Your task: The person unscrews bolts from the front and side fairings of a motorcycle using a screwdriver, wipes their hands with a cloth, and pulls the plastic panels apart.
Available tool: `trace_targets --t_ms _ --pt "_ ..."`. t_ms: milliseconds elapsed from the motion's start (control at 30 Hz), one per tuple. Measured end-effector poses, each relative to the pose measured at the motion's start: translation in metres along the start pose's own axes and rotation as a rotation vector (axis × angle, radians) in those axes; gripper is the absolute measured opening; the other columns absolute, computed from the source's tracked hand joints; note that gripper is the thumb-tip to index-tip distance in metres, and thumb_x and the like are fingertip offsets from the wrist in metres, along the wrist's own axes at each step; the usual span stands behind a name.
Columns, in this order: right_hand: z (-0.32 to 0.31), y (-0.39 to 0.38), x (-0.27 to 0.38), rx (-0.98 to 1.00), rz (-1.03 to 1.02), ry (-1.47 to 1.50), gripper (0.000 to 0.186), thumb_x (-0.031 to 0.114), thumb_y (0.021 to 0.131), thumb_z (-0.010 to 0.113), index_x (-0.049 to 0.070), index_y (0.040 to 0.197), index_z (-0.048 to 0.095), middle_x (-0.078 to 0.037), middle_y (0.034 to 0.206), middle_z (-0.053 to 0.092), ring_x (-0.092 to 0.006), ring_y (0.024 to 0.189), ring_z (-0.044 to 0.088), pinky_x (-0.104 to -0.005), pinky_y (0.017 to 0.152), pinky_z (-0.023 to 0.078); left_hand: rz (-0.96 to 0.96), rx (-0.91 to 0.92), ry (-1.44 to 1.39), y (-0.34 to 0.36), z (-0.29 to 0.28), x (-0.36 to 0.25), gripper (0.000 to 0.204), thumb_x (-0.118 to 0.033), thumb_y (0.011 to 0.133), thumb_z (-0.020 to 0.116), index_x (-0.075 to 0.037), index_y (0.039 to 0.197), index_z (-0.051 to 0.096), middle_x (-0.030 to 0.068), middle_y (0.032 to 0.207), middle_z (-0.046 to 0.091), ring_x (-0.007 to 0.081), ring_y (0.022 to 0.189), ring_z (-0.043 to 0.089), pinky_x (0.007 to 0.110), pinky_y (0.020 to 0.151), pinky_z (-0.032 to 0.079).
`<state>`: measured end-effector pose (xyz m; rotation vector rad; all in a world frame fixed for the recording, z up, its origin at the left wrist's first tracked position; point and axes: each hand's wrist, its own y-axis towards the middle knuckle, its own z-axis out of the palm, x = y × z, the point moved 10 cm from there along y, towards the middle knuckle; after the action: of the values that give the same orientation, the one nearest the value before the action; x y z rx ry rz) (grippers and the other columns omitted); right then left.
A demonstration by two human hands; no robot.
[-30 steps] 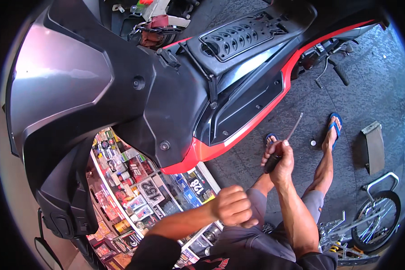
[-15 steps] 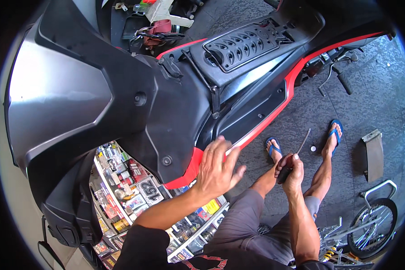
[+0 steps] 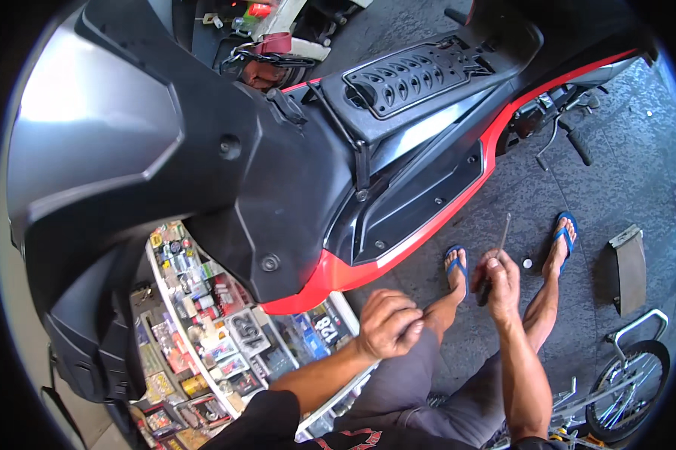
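Note:
My right hand (image 3: 501,283) is wrapped round the dark handle of a screwdriver (image 3: 506,234), its thin metal shaft pointing up and away from me. My left hand (image 3: 387,324) is closed, fingers curled in toward the thumb, over my lap. Whatever it may hold is hidden. Both hands are off the scooter (image 3: 293,172), whose black plastic body with red edging fills the upper left. Nearest my left hand is its red lower trim (image 3: 330,277). Above that lies a black footboard panel (image 3: 420,196) with several bolts.
A glass display case (image 3: 222,386) packed with small parts stands below the scooter on the left. On the dark floor at right are a flat grey piece (image 3: 630,274) and a small wheeled frame (image 3: 615,390). Tools and a red strap (image 3: 273,43) sit beyond the scooter.
My left hand has drawn back from the scooter's red trim toward my lap and curled from spread fingers to closed. The right hand keeps its screwdriver, shifted slightly.

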<state>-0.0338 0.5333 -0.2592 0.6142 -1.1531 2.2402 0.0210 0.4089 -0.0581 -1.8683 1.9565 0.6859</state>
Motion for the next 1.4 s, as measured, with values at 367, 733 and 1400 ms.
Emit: trace_targets --t_ms 367,733,1400 --pt "-0.181 0.105 -0.111 0.258 0.060 -1.329 0.037 0.037 0.082 0.063 0.003 0.093 0.070 -0.021 0.081 0.069 -0.0330 0.078 0.069 -0.0427 0.071 0.053 -0.455 -0.819 -1.492 -0.059 0.055 0.227 0.052 -0.043 0.090 0.059 -0.009 0.130 0.057 0.0089 0.129 0.061 0.0270 0.120 0.056 0.050 0.105 0.041" --pt "-0.314 0.233 -0.214 0.380 0.131 -2.077 0.058 0.057 0.087 0.048 0.007 0.106 0.070 -0.019 0.111 0.067 -0.0380 0.110 0.060 -0.0462 0.093 0.048 0.363 -0.981 -1.507 -0.013 -0.002 0.286 0.047 -0.038 0.095 0.053 -0.003 0.127 0.054 0.0119 0.122 0.061 0.0269 0.112 0.059 0.046 0.098 0.047" --pt "-0.337 0.162 -0.187 -0.316 0.059 -1.479 0.038 0.040 0.087 0.060 0.002 0.085 0.067 -0.017 0.082 0.066 -0.0320 0.076 0.065 -0.0437 0.069 0.050 0.416 -0.936 -1.665 0.018 -0.034 0.266 0.051 -0.042 0.096 0.050 -0.004 0.129 0.053 0.0122 0.125 0.059 0.0284 0.116 0.056 0.048 0.100 0.045"
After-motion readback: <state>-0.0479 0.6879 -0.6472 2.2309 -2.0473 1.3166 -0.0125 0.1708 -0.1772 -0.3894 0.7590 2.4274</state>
